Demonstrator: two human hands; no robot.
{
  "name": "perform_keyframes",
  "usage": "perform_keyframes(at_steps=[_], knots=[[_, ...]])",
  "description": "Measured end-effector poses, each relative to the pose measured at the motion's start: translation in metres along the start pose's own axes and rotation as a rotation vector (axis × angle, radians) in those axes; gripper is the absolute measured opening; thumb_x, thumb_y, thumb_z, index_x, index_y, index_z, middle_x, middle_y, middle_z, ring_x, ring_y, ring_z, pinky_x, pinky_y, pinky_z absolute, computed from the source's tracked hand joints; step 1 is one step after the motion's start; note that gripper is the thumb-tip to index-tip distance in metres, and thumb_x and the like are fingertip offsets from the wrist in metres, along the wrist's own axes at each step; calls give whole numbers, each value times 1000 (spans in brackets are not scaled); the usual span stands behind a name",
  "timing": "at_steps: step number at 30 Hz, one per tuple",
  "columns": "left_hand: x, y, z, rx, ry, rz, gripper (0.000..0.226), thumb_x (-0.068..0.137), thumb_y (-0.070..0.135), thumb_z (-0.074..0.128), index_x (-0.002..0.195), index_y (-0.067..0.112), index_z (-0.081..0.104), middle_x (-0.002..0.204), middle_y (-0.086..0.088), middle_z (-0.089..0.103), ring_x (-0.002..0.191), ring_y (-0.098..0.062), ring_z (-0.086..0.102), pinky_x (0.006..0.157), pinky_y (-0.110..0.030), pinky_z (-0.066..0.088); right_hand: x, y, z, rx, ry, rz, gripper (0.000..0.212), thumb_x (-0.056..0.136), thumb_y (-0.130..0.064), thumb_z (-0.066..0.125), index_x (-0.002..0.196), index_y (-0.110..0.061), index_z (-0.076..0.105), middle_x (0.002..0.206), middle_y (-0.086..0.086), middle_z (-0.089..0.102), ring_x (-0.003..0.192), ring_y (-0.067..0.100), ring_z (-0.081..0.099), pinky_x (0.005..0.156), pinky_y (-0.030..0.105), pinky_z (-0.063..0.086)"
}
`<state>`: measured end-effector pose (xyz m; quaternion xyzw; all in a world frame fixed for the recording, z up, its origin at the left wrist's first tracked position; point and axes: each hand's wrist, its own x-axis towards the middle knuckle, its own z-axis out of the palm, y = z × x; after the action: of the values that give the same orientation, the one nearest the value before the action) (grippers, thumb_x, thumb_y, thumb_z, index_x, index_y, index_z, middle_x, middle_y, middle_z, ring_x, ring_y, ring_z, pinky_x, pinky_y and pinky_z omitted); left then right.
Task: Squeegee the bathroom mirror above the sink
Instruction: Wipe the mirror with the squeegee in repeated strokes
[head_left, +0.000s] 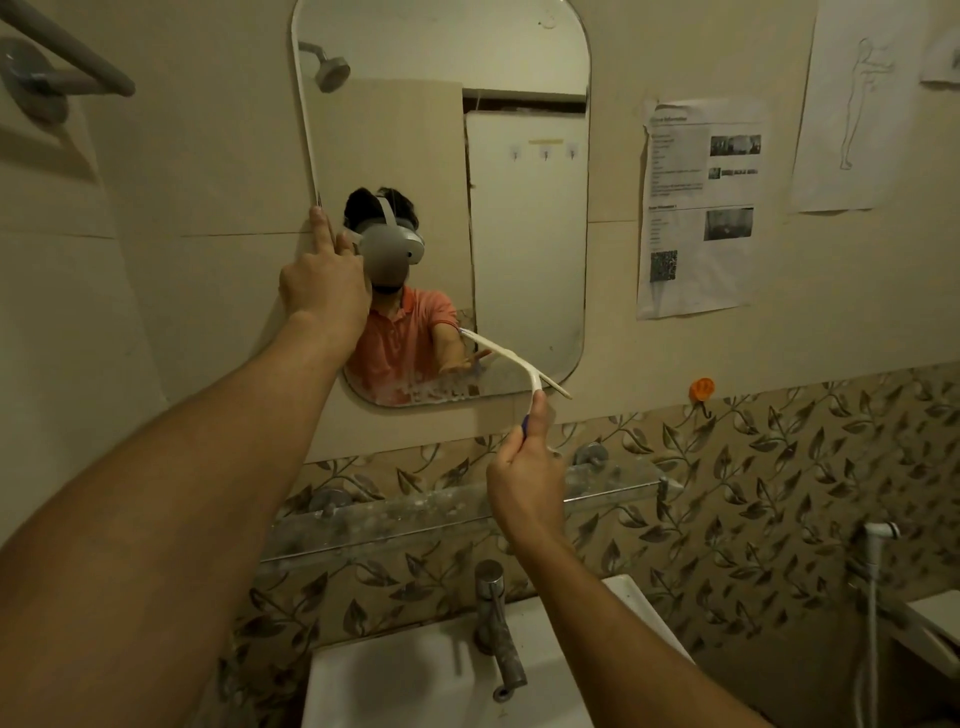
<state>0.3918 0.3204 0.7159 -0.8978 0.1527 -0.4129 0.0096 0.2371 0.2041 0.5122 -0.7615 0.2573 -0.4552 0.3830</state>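
Most of the mirror (519, 234) above the sink (405, 675) already reads clear and streak-free from the top down to about your reflection's shoulders, so I'd judge the job well past halfway. What is left shows as a band of white suds (436, 392) along the bottom edge, with a faint haze just above it on the lower right.

Your right hand (524, 478) is curled round the handle of the squeegee (511, 358), thumb laid up along its neck. The blade lies tilted against the lower right part of the glass, its outer tip reaching the mirror's bottom right corner.

Your left hand (322, 280) holds nothing. Its fingers are stretched out and rest at the mirror's left edge, where the glass meets the wall, as if steadying it.

To finish, you would likely need to carry the blade through that foamy strip and off the lower rim. Drips will probably land on the glass shelf (415, 525) below, so expect to wipe there too.
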Motion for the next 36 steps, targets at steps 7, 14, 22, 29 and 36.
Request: perform_keyframes(at_steps=[7,14,22,29,36], knots=[[0,-3,3,-12,-4,1,72,100,38,53,159,17,17,166,-13,-10,96,-33,63,60,-36,40,-22,-1,8,-26,-101,5,63,109,-38,31,159,-52,-5,70,4,59,58,18,56,51,29,40],[1,-4,1,-6,-22,10,68,104,34,49,160,14,15,165,-16,-11,94,-31,63,58,-36,41,-5,-3,-33,-443,-267,-392,69,109,-33,35,162,-39,-10,61,-4,48,45,10,45,42,22,32],[5,-4,-8,-66,-83,5,70,103,25,52,159,11,14,165,-17,-12,106,-34,60,64,-36,45,24,-59,-16,-829,-434,-843,88,101,-16,54,158,-37,-11,62,2,41,42,14,42,36,27,27],[1,-7,-21,-83,-150,-6,70,96,17,61,156,9,24,166,-17,-5,109,-36,58,77,-39,51,37,-87,13,-895,-479,-970,93,101,-15,57,159,-39,-12,64,5,44,45,16,47,37,28,32],[-1,-1,-21,-136,-149,-86,72,100,10,54,159,11,13,162,-17,18,108,-37,57,86,-43,56,50,-68,7,-884,-488,-1003,98,99,-11,56,157,-39,-19,60,4,43,42,14,43,36,27,25]])
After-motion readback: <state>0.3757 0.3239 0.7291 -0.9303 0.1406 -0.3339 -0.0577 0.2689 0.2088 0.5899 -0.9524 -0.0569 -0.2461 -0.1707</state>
